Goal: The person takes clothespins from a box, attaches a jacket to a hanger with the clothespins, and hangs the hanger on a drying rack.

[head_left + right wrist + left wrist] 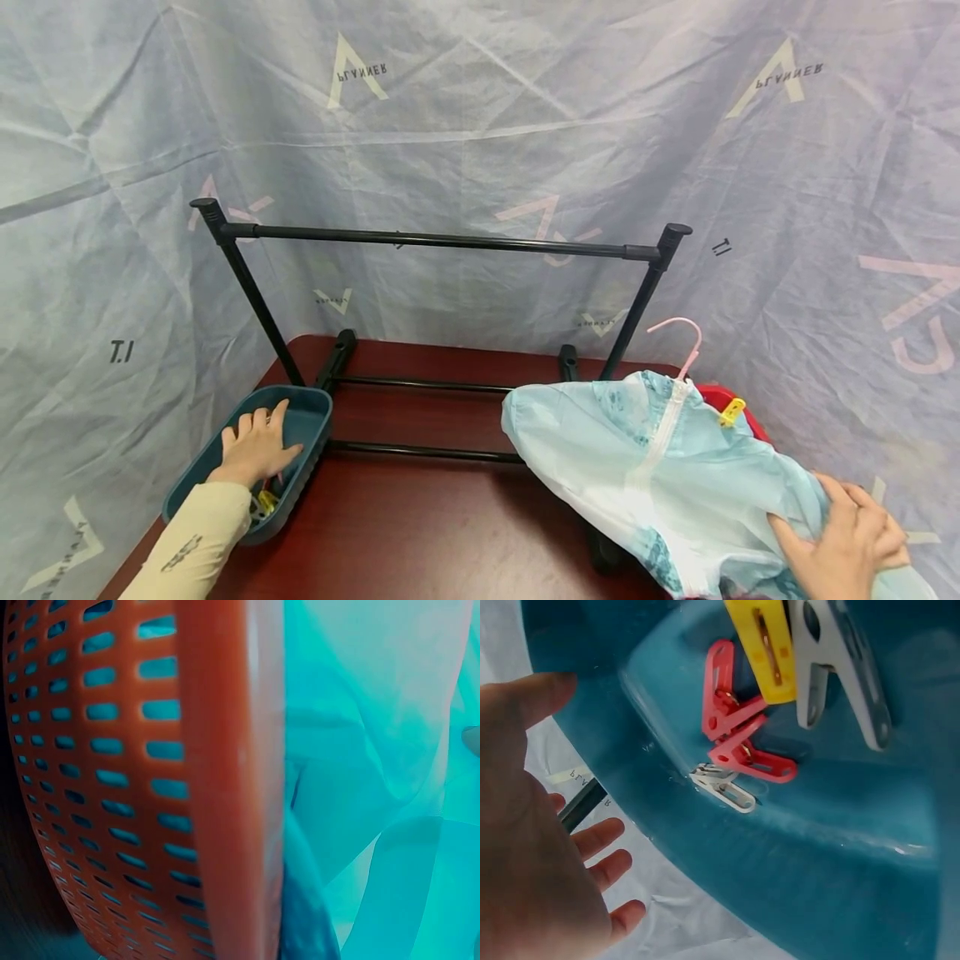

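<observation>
While printed grey sheeting (480, 125) walls the upper frame above a dark red table (420, 521), a black rack (442, 240) stands mid-frame. Lower right, a pale blue jacket (600, 442) lies across a red basket (217, 780), apparently propped by it. Above a teal tub (309, 408), lower left, the left hand (255, 450) spreads, holding nothing visible; the right hand (847, 533) rests on the jacket, pinching or not I cannot tell. Clips (735, 716) fill the tub's bottom, seemingly kept handy.

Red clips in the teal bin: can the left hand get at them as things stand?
Likely yes. In the head view the left hand is over the open teal bin, holding nothing, and in its wrist view the red clips look largely uncovered.
</observation>
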The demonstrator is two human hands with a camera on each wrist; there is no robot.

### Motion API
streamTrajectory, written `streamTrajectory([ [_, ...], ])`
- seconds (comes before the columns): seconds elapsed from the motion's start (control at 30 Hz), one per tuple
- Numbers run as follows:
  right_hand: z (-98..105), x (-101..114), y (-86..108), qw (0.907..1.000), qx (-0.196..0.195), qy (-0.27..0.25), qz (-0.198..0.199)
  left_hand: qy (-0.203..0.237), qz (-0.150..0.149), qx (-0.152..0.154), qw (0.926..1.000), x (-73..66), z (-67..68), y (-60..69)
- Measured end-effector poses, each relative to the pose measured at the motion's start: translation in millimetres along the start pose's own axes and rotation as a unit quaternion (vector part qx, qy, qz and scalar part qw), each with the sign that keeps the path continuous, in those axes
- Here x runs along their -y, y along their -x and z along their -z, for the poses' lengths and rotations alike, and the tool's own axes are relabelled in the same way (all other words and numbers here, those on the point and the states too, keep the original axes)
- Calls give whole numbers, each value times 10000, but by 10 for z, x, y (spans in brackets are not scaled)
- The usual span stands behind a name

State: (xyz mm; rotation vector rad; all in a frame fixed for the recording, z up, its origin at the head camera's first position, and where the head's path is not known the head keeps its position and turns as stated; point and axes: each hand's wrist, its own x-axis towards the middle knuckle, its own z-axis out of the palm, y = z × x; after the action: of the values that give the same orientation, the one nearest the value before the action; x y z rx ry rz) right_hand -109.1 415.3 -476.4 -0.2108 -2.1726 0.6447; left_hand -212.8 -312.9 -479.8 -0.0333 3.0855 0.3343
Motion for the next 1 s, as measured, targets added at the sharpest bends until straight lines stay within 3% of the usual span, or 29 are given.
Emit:
streamTrajectory([
  [0.27,24,23,-14,9999,116,-83,21,69,56,207,9997,20,80,-9],
  [0.6,-27,13,-26,9986,-289,-92,440,89,257,803,9964,44,249,-71],
  [1.0,-48,-2,0,9985,-287,-28,463,72,435,940,9946,112,288,-98],
])
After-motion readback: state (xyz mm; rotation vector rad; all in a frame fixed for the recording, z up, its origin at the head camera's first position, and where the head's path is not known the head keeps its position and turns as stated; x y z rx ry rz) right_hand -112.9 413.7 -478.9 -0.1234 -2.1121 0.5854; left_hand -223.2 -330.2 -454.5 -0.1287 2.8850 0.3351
